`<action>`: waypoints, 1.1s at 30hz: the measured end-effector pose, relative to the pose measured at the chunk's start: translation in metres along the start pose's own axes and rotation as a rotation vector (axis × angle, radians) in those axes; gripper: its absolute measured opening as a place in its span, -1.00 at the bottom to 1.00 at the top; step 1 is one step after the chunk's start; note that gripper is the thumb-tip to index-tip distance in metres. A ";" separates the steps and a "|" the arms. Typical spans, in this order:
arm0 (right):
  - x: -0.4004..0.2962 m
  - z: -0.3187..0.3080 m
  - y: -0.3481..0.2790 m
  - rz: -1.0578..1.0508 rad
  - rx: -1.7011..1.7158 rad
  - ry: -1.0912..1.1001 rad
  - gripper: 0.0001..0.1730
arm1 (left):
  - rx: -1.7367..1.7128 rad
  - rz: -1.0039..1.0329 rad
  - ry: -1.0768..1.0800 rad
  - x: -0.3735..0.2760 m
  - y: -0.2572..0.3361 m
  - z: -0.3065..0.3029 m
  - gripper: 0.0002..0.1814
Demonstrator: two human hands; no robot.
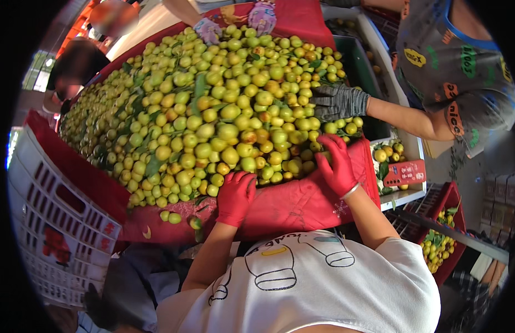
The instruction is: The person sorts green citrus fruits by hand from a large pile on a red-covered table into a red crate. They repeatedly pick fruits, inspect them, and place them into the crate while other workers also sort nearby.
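Observation:
A wide heap of green-yellow jujubes, with some brownish fruit and loose leaves, fills the red-cloth-lined sorting table before me. Both my hands wear red gloves. My left hand rests at the heap's near edge on the red cloth, fingers bent down by the fruit; what lies under them is hidden. My right hand is at the heap's near right corner, thumb and fingers spread around a jujube that is partly hidden, so a grip is unclear. Several jujubes lie apart on the cloth at left.
A co-worker's grey-gloved hand reaches in from the right; purple-gloved hands touch the far edge. A white plastic crate tilts at left. Right stand a dark green bin, a white box with a red phone, and a red crate.

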State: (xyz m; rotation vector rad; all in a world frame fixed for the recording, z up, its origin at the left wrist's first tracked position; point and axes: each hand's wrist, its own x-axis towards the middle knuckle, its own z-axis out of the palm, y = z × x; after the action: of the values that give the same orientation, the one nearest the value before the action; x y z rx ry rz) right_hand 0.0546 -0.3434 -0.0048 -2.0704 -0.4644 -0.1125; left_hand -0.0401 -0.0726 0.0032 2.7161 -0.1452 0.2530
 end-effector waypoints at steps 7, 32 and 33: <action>0.035 0.062 0.023 0.211 -0.200 -0.290 0.00 | -0.042 -0.024 0.015 0.000 0.003 -0.002 -0.84; 0.022 0.067 0.026 0.150 -0.299 -0.232 0.01 | 0.328 0.270 0.189 0.015 -0.101 -0.120 -0.74; 0.020 0.068 0.023 0.145 -0.335 -0.221 0.01 | 0.282 0.235 0.249 0.027 -0.105 -0.128 -0.74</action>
State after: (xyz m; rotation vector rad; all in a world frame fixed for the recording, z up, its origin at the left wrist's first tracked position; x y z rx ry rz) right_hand 0.0746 -0.2908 -0.0532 -2.4523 -0.4500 0.1361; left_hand -0.0196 0.0731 0.0836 2.9117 -0.3830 0.7261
